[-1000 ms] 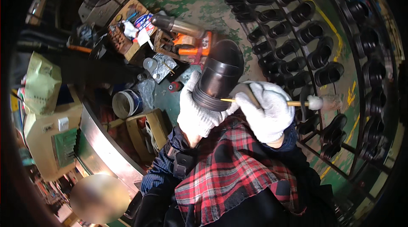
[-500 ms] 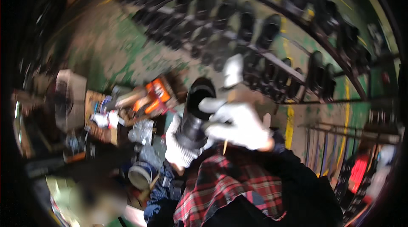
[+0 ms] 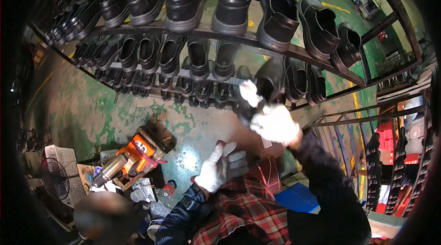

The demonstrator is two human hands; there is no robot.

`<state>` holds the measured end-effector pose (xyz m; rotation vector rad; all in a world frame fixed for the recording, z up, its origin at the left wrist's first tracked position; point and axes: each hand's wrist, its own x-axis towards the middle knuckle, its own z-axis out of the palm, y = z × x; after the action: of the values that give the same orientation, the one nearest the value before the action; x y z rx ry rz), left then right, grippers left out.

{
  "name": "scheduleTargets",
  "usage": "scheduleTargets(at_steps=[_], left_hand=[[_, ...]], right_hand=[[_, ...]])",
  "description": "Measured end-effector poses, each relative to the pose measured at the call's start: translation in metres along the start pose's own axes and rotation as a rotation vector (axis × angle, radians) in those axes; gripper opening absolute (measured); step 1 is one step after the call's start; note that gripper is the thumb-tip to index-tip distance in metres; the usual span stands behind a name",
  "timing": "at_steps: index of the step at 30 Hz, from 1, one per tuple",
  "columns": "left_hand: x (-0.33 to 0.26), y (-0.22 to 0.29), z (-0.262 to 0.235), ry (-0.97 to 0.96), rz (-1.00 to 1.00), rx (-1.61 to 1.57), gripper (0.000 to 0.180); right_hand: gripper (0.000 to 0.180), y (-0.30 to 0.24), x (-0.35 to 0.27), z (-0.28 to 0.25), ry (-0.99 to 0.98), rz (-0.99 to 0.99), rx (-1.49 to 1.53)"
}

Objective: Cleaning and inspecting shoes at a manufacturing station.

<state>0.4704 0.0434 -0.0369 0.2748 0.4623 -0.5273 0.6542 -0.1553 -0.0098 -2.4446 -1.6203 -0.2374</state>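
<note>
My left hand point(image 3: 219, 166), in a white knit glove, is held in front of the plaid apron point(image 3: 234, 210). Its fingers are spread and nothing lies in them. My right hand point(image 3: 275, 125), also white-gloved, reaches forward to the shoe rack. It is closed at the near end of a black slip-on shoe point(image 3: 270, 76), which sits at the rack's lower rail; blur hides the exact grip. Beside those fingers, over the shoe, shows a white, crumpled-looking patch point(image 3: 250, 93); I cannot tell whether it is cloth or part of the glove.
Rows of black shoes point(image 3: 187, 1) fill the metal rack point(image 3: 202, 33) ahead. An orange machine point(image 3: 140, 148) stands left on the green, worn floor, near a fan point(image 3: 55, 178) and a person's blurred head point(image 3: 108, 217). A blue crate point(image 3: 296, 198) and a second rack point(image 3: 335, 121) are right.
The shoe has left my left hand and is now at the rack with my right hand. My left hand has opened. The view has shifted toward the rack.
</note>
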Motion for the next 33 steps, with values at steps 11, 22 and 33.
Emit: scheduleTargets(at_steps=[11,22,33], left_hand=[[-0.073,-0.02,-0.084,0.53,0.297,-0.204,0.054],[-0.125,-0.055,-0.132,0.582,0.368,-0.188,0.053],[-0.189,-0.056,-0.17,0.29,0.295,-0.146,0.062]], right_hand=[[0.013,0.093,0.022,0.073,0.321,0.333,0.052],[0.031,0.133,-0.048,0.041,-0.311,1.042,-0.221],[0.034,-0.115,-0.007,0.014,-0.307,0.964,0.209]])
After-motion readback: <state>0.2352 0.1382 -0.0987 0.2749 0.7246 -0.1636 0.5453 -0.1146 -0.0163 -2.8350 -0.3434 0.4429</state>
